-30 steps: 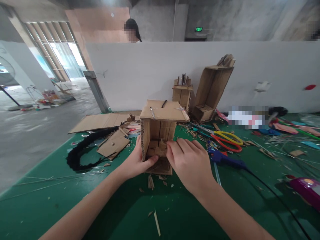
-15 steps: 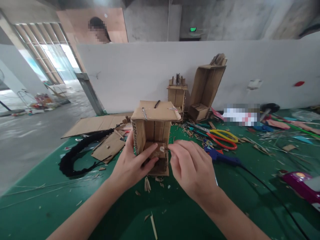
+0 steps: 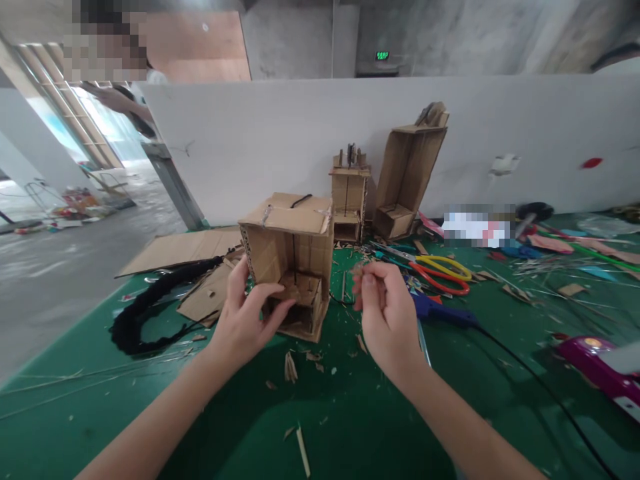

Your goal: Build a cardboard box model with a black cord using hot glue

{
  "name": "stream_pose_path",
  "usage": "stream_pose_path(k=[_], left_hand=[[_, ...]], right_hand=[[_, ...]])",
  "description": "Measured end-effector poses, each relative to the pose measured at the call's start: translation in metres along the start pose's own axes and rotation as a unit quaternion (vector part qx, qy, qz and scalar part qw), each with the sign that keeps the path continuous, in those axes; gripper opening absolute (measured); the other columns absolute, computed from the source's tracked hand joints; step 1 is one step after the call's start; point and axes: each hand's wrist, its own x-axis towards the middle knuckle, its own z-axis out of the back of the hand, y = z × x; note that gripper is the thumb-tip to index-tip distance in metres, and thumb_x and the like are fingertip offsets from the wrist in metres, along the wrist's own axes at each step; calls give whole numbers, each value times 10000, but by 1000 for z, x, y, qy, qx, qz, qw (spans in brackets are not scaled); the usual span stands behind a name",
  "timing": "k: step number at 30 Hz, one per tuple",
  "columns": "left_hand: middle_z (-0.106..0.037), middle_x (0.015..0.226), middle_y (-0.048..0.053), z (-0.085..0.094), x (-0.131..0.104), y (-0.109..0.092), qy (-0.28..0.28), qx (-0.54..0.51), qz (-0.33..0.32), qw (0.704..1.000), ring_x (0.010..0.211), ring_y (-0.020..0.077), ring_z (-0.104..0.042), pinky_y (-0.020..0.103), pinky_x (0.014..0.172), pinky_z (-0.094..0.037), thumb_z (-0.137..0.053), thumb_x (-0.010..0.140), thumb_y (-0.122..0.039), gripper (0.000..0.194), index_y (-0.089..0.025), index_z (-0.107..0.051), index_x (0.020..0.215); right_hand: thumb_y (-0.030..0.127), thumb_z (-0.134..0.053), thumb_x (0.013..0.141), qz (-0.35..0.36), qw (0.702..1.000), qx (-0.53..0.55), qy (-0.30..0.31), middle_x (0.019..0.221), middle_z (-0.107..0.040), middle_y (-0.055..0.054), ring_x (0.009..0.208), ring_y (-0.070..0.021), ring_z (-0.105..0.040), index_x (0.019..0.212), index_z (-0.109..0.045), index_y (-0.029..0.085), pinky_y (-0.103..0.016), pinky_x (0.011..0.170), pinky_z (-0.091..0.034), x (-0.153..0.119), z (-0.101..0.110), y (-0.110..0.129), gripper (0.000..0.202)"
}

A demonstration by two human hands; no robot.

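An open-fronted cardboard box stands upright on the green table, turned a little, with a dark cord on its top and a thin dark rod inside. My left hand grips its lower left side, thumb and a finger at the small inner compartment, other fingers around the outer wall. To the right of the box, apart from it, my right hand is closed in a pinch at a small brownish scrap, too small to make out clearly.
Behind stand a smaller cardboard box and a tall one against a white partition. Scissors, a blue glue gun and a magenta device lie right. Black yarn lies left. A person stands beyond.
The box has shifted left and turned, showing more of its inside. My right hand has pulled away from it, turning palm inward. The person behind the partition has moved left.
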Motion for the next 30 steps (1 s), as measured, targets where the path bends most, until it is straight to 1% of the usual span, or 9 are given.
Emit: stream_pose_path(k=[3, 5, 10, 14, 17, 22, 26, 28, 30], left_hand=[[-489, 1170, 105, 7, 8, 3, -92, -57, 74, 991, 1159, 265, -477, 410, 925, -465, -642, 742, -146, 93, -194, -581, 794], [-598, 1009, 65, 13, 15, 6, -130, -108, 153, 974, 1000, 209, -585, 366, 865, -497, -618, 764, -156, 54, -196, -586, 779], [-694, 796, 26, 18, 26, 19, -133, -217, 355, 900, 753, 171, -663, 325, 742, -535, -597, 797, -286, 107, -190, -629, 831], [-710, 800, 20, 12, 24, 27, -96, -220, 383, 892, 728, 167, -671, 297, 709, -543, -613, 780, -289, 121, -188, -658, 831], [-708, 844, 19, 7, 18, 29, -70, -201, 352, 912, 744, 171, -671, 293, 677, -549, -553, 823, -275, 154, -196, -649, 915], [-581, 1178, 71, 12, 19, 21, -109, -238, 206, 943, 988, 205, -618, 383, 842, -531, -506, 857, -219, 418, -262, -437, 1267], [-434, 1302, 117, 31, 51, 8, -88, -127, 68, 986, 1209, 294, -454, 467, 959, -464, -630, 763, -200, 593, -254, -407, 1309], [-445, 1295, 123, 40, 73, 3, -49, -54, -23, 997, 1235, 312, -419, 477, 986, -443, -701, 704, -221, 671, -241, -412, 1310], [-525, 1232, 99, 46, 92, 1, 18, -24, -70, 997, 1178, 273, -487, 449, 974, -464, -657, 752, -190, 591, -236, -432, 1296]], right_hand=[[240, -412, 898, -25, 995, -93, -20, 815, -539, -39, 705, -163, -540, 917, -489, 205, -313, 601, -464, 10, 5, -23, 87], [230, -436, 872, -5, 990, -144, 13, 906, -524, -82, 782, -192, -542, 950, -486, 189, -340, 639, -473, 14, 7, -39, 102], [204, -463, 837, 47, 960, -251, 118, 1109, -489, -146, 1070, -289, -450, 1137, -452, 166, -488, 883, -419, 10, 7, -54, 302], [268, -445, 874, 29, 958, -205, 200, 1228, -467, -117, 1176, -258, -407, 1246, -395, 204, -471, 971, -388, 5, 5, -39, 380], [351, -454, 881, 8, 952, -160, 261, 1340, -417, -94, 1265, -239, -346, 1348, -292, 244, -466, 1023, -358, 2, 4, -26, 506], [355, -448, 883, 22, 942, -160, 294, 1387, -381, -89, 1293, -232, -321, 1385, -253, 251, -455, 1032, -361, 1, 2, -13, 549], [316, -446, 889, 45, 943, -176, 278, 1368, -395, -100, 1272, -227, -338, 1380, -259, 212, -442, 1045, -347, 0, -1, -11, 536], [297, -453, 886, 57, 943, -182, 272, 1349, -412, -105, 1257, -233, -350, 1373, -274, 199, -448, 1048, -340, -1, -2, -13, 528], [279, -459, 883, 64, 942, -185, 272, 1331, -427, -105, 1241, -240, -363, 1365, -287, 197, -457, 1040, -345, -2, -2, -14, 518]])
